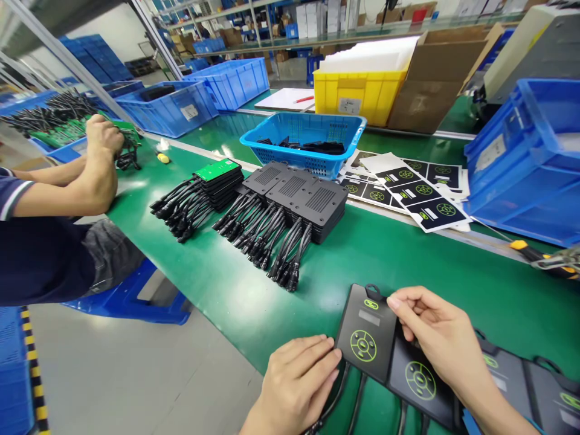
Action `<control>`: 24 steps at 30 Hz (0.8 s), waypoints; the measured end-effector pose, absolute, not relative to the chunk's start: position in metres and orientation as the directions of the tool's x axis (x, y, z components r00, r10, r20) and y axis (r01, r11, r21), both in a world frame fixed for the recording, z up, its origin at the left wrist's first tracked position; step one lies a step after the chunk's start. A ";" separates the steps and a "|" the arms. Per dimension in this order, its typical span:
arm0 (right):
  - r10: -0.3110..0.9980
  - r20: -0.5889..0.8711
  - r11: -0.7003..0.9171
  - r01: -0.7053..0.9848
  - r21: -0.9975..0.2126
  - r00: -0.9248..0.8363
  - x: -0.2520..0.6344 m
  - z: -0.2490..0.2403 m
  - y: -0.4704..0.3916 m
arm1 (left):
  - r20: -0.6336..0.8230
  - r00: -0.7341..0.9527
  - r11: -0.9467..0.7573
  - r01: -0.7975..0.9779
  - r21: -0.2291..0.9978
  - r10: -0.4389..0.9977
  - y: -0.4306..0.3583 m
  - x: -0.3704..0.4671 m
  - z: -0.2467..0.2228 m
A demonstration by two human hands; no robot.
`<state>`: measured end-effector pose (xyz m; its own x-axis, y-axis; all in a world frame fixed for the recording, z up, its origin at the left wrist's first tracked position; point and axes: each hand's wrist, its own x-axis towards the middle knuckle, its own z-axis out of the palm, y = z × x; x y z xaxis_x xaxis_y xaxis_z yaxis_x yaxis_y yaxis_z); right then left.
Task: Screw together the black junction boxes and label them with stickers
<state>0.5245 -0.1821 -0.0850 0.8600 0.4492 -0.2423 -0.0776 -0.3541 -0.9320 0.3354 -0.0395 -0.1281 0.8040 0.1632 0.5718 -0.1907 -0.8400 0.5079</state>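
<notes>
A black control box (364,326) with a green circular key pattern and a small grey window lies on the green bench, cables coming out of its lower edge. My left hand (299,377) rests with its fingertips at the box's left edge, fingers extended side by side. My right hand (430,326) pinches at the box's upper right corner; whatever lies between thumb and forefinger is too small to name. A second box (419,377) sits directly to the right, partly under my right hand. More labelled boxes (510,371) continue at the lower right, partly hidden by my forearm.
Stacks of dark cabled boxes (308,190) stand mid-bench, beside a green-topped stack (217,171). Behind are a blue basket (308,130), label sheets (419,190) and a yellow bin (357,90). Blue bin (525,163) and screwdriver (521,245) lie right; a person (67,199) sits left.
</notes>
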 end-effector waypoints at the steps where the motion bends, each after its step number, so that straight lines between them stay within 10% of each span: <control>1: 0.447 -0.244 -0.357 -0.079 -0.931 0.861 0.524 -0.084 -0.182 | 0.574 0.803 -0.842 -0.190 0.506 0.163 -0.040 0.336 -0.128; 24: 0.491 -0.094 -0.449 0.160 -0.879 0.866 0.523 -0.096 -0.184 | 0.600 0.788 -0.862 -0.202 0.465 0.139 -0.038 0.339 -0.128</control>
